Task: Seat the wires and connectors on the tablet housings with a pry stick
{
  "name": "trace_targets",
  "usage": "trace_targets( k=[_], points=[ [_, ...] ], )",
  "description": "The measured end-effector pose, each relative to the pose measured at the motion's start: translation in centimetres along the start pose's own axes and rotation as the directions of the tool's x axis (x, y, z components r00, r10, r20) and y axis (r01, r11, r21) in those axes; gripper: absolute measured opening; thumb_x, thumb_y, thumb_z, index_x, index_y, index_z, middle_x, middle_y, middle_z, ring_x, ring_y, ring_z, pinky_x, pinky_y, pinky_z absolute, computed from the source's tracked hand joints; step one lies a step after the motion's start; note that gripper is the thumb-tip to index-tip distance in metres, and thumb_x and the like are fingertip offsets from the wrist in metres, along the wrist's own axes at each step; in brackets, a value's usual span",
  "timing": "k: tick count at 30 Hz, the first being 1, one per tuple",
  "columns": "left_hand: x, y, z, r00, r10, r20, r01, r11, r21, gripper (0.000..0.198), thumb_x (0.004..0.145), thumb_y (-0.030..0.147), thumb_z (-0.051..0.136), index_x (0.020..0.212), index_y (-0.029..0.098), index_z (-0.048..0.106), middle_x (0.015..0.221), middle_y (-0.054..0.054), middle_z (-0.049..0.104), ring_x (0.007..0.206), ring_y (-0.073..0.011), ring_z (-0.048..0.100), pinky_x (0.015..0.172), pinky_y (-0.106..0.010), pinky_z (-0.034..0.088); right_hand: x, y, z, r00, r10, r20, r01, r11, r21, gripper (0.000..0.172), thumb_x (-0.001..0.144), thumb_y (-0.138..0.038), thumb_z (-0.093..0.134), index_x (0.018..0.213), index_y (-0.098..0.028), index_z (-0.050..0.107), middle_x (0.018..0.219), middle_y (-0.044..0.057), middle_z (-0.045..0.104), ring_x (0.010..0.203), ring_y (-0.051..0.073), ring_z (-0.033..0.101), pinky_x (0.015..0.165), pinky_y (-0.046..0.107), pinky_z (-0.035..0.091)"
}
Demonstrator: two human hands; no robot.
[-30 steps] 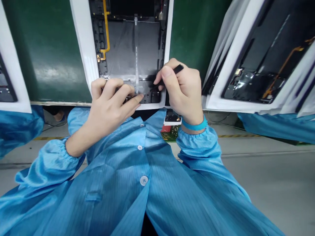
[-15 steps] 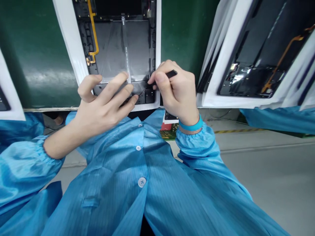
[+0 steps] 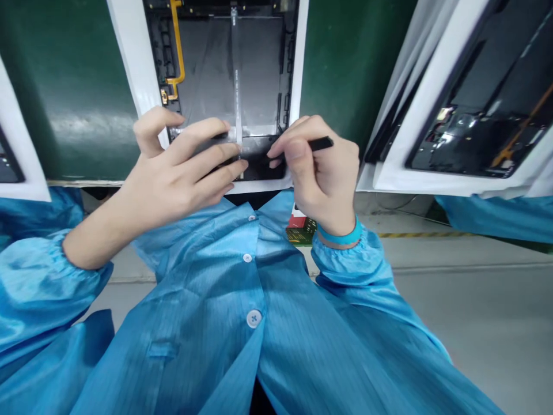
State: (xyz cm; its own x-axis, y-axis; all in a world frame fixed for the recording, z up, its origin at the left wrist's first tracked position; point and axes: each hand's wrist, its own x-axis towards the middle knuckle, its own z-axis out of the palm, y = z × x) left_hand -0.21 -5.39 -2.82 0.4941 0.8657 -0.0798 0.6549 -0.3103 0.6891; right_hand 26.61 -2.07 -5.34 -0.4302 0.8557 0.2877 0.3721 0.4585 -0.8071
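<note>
Near the table's (image 3: 73, 75) front edge, the left hand (image 3: 173, 173) is spread over the tablet-like device (image 3: 207, 69), apparently steadying it; the right hand (image 3: 324, 167) pinches a black tool (image 3: 322, 143), presumably for precision.

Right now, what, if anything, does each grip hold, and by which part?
The right grip holds a slim black tool below its jutting top end. The left grip is spread over the device; any hold is hidden.

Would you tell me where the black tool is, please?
In the head view, the black tool is in the right hand, at the lower right of the device.
</note>
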Motion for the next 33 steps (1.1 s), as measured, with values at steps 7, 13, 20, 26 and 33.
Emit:
trace_targets(
  k=[7, 13, 20, 26, 33],
  points=[
    [2.4, 2.1, -2.9, 0.952, -0.268, 0.147, 0.303, 0.893, -0.334, 0.018, 0.098, 0.039, 0.084, 0.107, 0.023, 0.080, 0.120, 0.001, 0.078, 0.166, -0.0470, 0.051, 0.136, -0.086, 0.032, -0.4, -0.1, 0.7, 0.996, 0.075, 0.037, -0.078, 0.994, 0.082, 0.034, 0.120, -0.055, 0.053, 0.105, -0.029, 0.070, 0.096, 0.001, 0.074, 0.096, 0.024, 0.074, 0.104, 0.050, 0.064],
    [2.9, 1.7, -3.1, 0.950, -0.226, 0.214, 0.268, 0.943, -0.198, 0.029, 0.101, 0.052, 0.077, 0.111, 0.024, 0.079, 0.124, 0.001, 0.074, 0.170, -0.0465, 0.046, 0.134, -0.084, 0.033, -0.1, -0.2, 0.5, 0.998, 0.056, 0.037, -0.059, 0.995, 0.075, 0.033, 0.119, -0.055, 0.054, 0.103, -0.031, 0.071, 0.096, 0.001, 0.077, 0.098, 0.025, 0.074, 0.101, 0.047, 0.060],
    [3.4, 1.5, -3.6, 0.960, -0.088, 0.264, 0.062, 0.993, 0.103, 0.047, 0.110, 0.067, 0.056, 0.116, 0.027, 0.080, 0.130, -0.002, 0.073, 0.168, -0.0467, 0.048, 0.137, -0.088, 0.007, 0.8, -0.3, 0.3, 0.997, -0.057, 0.042, 0.055, 0.997, 0.051, 0.029, 0.120, -0.048, 0.056, 0.099, -0.032, 0.067, 0.092, -0.002, 0.080, 0.088, 0.021, 0.073, 0.088, 0.043, 0.051],
    [3.3, 1.3, -3.6, 0.963, -0.128, 0.237, 0.137, 0.990, -0.020, 0.053, 0.098, 0.076, 0.070, 0.115, 0.027, 0.081, 0.133, -0.002, 0.069, 0.172, -0.0474, 0.041, 0.135, -0.082, 0.026, 1.0, -0.7, 0.1, 0.990, 0.066, 0.122, -0.066, 0.998, -0.005, 0.046, 0.118, -0.068, 0.041, 0.095, -0.036, 0.066, 0.094, 0.001, 0.080, 0.094, 0.025, 0.074, 0.097, 0.046, 0.054],
    [3.0, 0.3, -3.2, 0.974, 0.086, 0.207, -0.127, 0.974, 0.189, 0.061, 0.111, 0.079, 0.050, 0.125, 0.032, 0.085, 0.153, -0.006, 0.069, 0.167, -0.0490, 0.044, 0.135, -0.085, 0.015, 1.4, -0.5, 0.6, 0.990, 0.053, 0.132, -0.052, 0.999, -0.010, 0.044, 0.115, -0.069, 0.045, 0.091, -0.037, 0.061, 0.094, 0.002, 0.079, 0.091, 0.029, 0.070, 0.095, 0.049, 0.053]
  ],
)
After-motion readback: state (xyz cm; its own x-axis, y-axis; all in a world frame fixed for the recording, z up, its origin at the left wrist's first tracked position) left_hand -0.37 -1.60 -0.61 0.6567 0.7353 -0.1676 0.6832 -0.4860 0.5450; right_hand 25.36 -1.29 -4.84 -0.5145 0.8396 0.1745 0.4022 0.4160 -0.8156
